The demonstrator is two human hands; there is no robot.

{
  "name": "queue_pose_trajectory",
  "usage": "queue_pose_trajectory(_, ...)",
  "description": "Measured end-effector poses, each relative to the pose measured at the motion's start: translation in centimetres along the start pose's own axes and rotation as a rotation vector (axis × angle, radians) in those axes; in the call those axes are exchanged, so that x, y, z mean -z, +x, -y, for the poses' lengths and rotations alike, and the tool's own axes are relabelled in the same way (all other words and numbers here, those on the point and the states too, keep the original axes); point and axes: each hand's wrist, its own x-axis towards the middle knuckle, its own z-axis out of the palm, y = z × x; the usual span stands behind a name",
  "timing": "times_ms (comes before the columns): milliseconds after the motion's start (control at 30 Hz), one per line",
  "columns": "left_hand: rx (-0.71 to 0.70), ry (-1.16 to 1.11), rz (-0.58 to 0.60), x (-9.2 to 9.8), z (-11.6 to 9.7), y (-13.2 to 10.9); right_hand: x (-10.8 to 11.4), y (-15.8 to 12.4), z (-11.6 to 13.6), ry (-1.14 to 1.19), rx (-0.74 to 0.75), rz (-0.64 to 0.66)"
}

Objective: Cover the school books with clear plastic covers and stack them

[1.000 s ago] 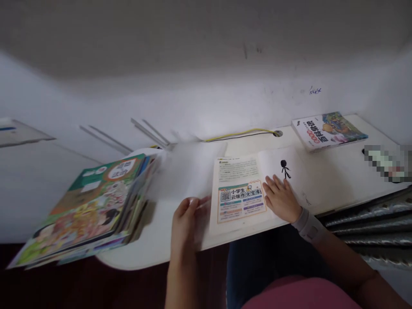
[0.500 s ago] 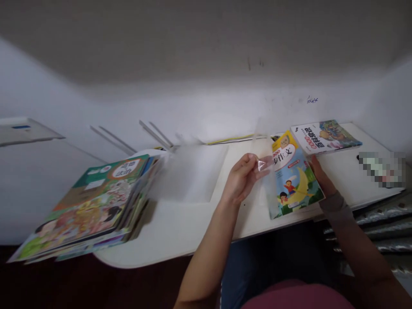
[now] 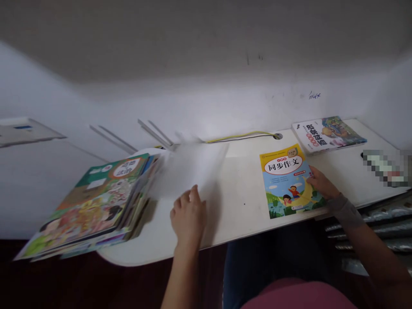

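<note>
My right hand [image 3: 322, 182] lies flat over the right edge of a shut workbook [image 3: 285, 180] with a yellow and blue cover titled 同步作文. The workbook rests on a white desk [image 3: 244, 206]. My left hand [image 3: 188, 216] is curled at the near edge of a blurred white sheet [image 3: 189, 171], with its fingertips on or just behind that edge. The blur hides whether the fingers pinch the sheet. To the left of this hand lies a thick, tilted stack of colourful children's books [image 3: 86, 210].
Another picture book [image 3: 328, 135] lies at the back right of the desk, near a yellow cable [image 3: 238, 136] running to a grommet. A pixelated object [image 3: 386, 167] sits at the right. Ribbed silver material [image 3: 370, 227] lies below the desk's right edge.
The workbook, open one second ago, is now shut and flat, cover up, under my right hand. My left hand has let go of it and moved left to the white sheet.
</note>
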Motion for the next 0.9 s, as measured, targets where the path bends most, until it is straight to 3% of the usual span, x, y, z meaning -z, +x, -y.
queue_pose_trajectory(67,-0.196,-0.044,-0.159,-0.5,-3.0,-1.6,0.2,0.2,-0.1,-0.131,0.077,-0.015)
queue_pose_trajectory(100,-0.323,-0.119,-0.164,-1.1,-4.6,-2.4,0.4,0.3,-0.2,-0.183,0.108,-0.014)
queue_pose_trajectory(167,-0.593,-0.271,-0.006,-2.8,-7.6,-3.8,0.9,0.5,-0.5,-0.251,0.158,0.000)
queue_pose_trajectory(233,-0.716,-0.328,0.157,-4.8,-9.9,-4.8,1.3,0.7,-1.0,-0.308,0.187,-0.015)
queue_pose_trajectory(367,-0.717,-0.219,0.201,-7.2,-11.5,-5.7,2.0,0.7,-2.6,-0.421,0.172,-0.144)
queue_pose_trajectory(500,-0.741,-0.171,0.178,-6.9,-11.1,-5.7,2.2,0.2,-3.6,-0.561,0.199,-0.281)
queue_pose_trajectory(700,-0.719,-0.183,0.210,-6.4,-11.2,-5.6,1.6,-0.2,-3.3,-0.653,0.239,-0.215)
queue_pose_trajectory(900,-0.721,-0.220,0.204,-6.8,-11.1,-5.4,2.1,-0.8,-2.6,-0.480,0.229,-0.206)
